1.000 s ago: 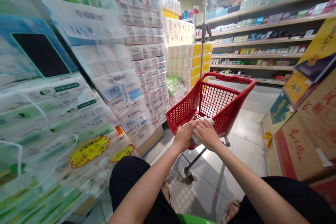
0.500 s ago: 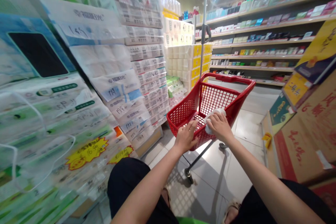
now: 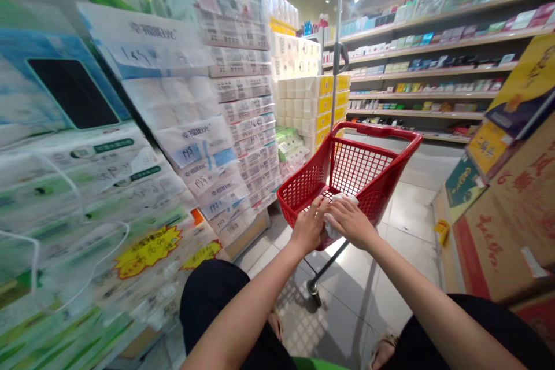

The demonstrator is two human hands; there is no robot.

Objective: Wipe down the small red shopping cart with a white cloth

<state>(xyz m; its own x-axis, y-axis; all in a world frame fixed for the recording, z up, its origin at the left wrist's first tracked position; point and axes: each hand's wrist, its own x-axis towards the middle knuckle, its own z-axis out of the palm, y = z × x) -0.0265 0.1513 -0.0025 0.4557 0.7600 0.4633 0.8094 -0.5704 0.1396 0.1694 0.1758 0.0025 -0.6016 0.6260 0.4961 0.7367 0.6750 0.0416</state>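
A red plastic shopping cart [image 3: 392, 176] with a grid-walled basket stands in front of me on metal legs with castors. My right hand [image 3: 350, 221] presses a crumpled white cloth [image 3: 344, 199] onto the near rim of the basket; the cloth shows beyond and beside the fingers. My left hand [image 3: 309, 228] rests on the same rim just to the left, its fingers bent over the edge, close beside the cloth. The lower part of the basket's near wall is partly hidden behind both hands.
Stacked tissue packs [image 3: 245, 110] rise along the left, with yellow price tags [image 3: 150, 251] low down. Cardboard boxes [image 3: 507, 231] line the right side. Stocked shelves [image 3: 433, 69] stand at the back. A metal pole [image 3: 337, 87] rises behind the cart, which stands on pale floor tiles [image 3: 407, 214].
My right hand has slid the cloth leftward along the near rim, closer to my left hand. The left hand has hardly shifted and the cart stays about where it was.
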